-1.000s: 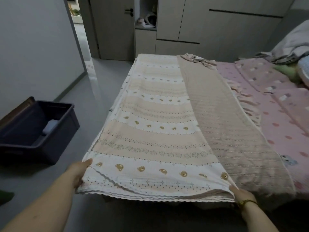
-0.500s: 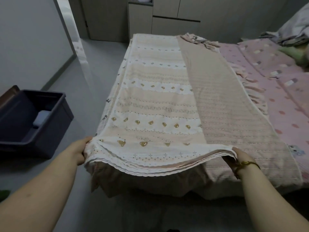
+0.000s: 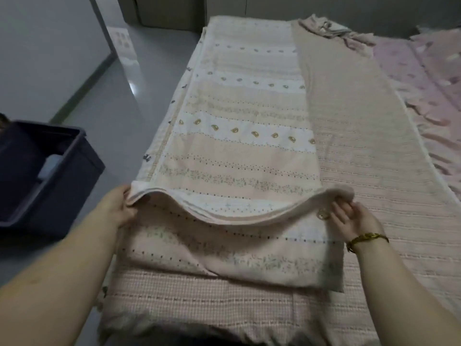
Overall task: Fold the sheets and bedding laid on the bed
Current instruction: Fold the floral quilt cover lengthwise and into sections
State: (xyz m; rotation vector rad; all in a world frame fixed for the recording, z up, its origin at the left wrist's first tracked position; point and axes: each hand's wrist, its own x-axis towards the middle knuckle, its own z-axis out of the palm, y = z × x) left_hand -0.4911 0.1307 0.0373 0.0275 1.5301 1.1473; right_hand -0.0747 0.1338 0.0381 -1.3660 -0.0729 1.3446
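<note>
Head view. I am observing a patterned sheet (image 3: 239,156) lying lengthwise on a woven blanket (image 3: 389,196), with a pink bedspread (image 3: 411,78) just beside the blanket on the right. The sheet's near end is raised and doubled back over itself, so a soft roll of cloth is resting below the raised edge (image 3: 224,214).

The left hand (image 3: 117,208) is gripping the left corner of that edge, fingers curled round the layers. The right hand (image 3: 349,218), which is wearing a bracelet (image 3: 366,238), is pinching the right corner between thumb and fingertips. Both hands are holding cloth; neither is spread wide.

I am judging this as a lengthwise fold in progress, with the bulk of the sheet not yet folded.

Risks I am noting:
- The edge is sagging in the middle between the hands. If it is laid down slack, the layers could bunch and the fold could wrinkle.
- Several layers are stacking at each corner. A light pinch on the right could let the lower layers slip, leaving the edges uneven.
- The sheet's left side is lying close to the blanket's side, above the floor (image 3: 119,101) and a dark storage bin (image 3: 74,176). An uneven pull to the left could drag cloth over the side.
</note>
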